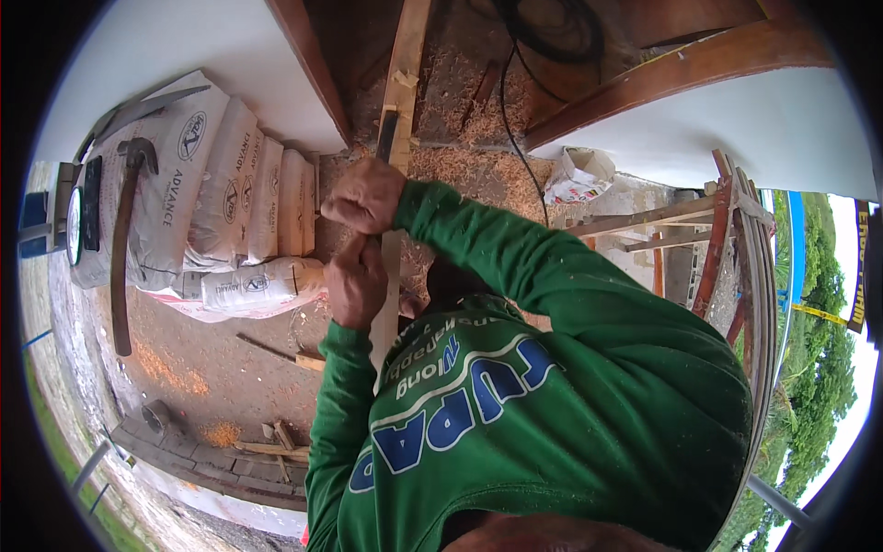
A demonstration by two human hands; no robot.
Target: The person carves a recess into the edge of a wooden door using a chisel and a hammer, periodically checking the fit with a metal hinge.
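Note:
A long pale wooden board runs from the top of the view down under my hands and along my body. Over it lies a narrow, dark, straight-edged tool, its far end showing beyond my right hand; its kind is not clear. My right hand is closed around this tool, the arm reaching across from the right. Just nearer, my left hand is closed in a fist at the tool's near part. Both hands hide most of the tool. Curled shavings cling to the board.
Stacked paper sacks stand at the left, bearing a hammer and a handsaw. Wood shavings litter the floor. A black cable trails past a white bag. Wooden frames stand at the right.

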